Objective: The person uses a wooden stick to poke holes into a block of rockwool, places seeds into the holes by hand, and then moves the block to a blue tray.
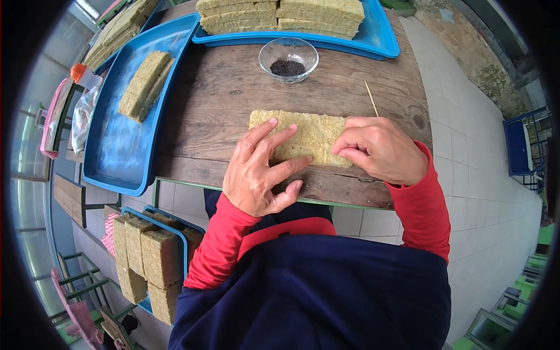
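A pale yellow-green rockwool slab (309, 135), scored into small blocks, lies flat near the front edge of the wooden table. My left hand (256, 169) rests with fingers spread, its fingertips on the slab's left part and front edge. At the slab's right end, my right hand (382, 149) is closed in a pinch, thumb and index finger right at the surface. I cannot tell what sits between those fingertips. A thin wooden stick (370, 96) juts out from behind the right knuckles. Beyond the slab stands a clear glass bowl (296, 48) holding small dark grains.
At the back, a blue tray (382, 35) carries stacked rockwool slabs (280, 16). Another blue tray (116, 157) on the left holds one scored rockwool piece (144, 84). Below the table at left, upright rockwool blocks (160, 256) fill a blue crate. Tiled floor (478, 169) lies to the right.
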Demonstrator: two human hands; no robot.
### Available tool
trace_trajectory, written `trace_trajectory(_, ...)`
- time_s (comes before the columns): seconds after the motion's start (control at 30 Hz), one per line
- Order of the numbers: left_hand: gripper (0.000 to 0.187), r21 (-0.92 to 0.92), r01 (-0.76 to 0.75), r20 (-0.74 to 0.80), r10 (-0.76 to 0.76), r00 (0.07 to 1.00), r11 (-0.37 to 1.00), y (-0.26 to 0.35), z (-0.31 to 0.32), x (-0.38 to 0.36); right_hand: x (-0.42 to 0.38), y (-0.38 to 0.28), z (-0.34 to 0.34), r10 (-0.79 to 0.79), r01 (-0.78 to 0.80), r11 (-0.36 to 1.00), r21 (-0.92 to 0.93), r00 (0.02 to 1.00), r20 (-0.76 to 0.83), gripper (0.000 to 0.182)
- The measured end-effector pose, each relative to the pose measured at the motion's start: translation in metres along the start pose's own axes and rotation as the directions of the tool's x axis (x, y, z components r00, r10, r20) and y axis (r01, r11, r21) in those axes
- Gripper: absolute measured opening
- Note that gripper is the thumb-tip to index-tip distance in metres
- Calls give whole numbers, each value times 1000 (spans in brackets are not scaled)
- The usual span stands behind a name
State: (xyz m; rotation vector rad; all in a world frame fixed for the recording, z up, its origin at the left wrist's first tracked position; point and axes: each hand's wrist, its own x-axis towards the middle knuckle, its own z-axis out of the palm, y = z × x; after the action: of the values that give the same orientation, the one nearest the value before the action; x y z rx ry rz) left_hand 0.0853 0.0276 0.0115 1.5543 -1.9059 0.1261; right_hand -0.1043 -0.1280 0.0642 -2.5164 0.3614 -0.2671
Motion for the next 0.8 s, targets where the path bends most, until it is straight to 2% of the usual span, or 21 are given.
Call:
trace_trajectory(0.53, 35, 30, 51, -23, -50, 998, 998, 0, 2, 0, -2, 3, 0, 2, -2, 1000, 6, 999, -32, 9)
trace_trajectory(0.63, 40, 39, 51, -5, -50, 999, 998, 0, 2, 0, -4, 5, -4, 34, -33, 999, 7, 994, -107, 8)
trace_trajectory(0.73, 47, 57, 66, 12, -67, 998, 996, -2, 3, 3, -6, 4, -9, 119, -121, 992, -27, 989, -84, 7)
trace_trajectory(0.8, 51, 87, 66, 34, -69, 997, 994, -1, 2, 6, -7, 1, -9, 120, -120, 993, 10, 992, 28, 7)
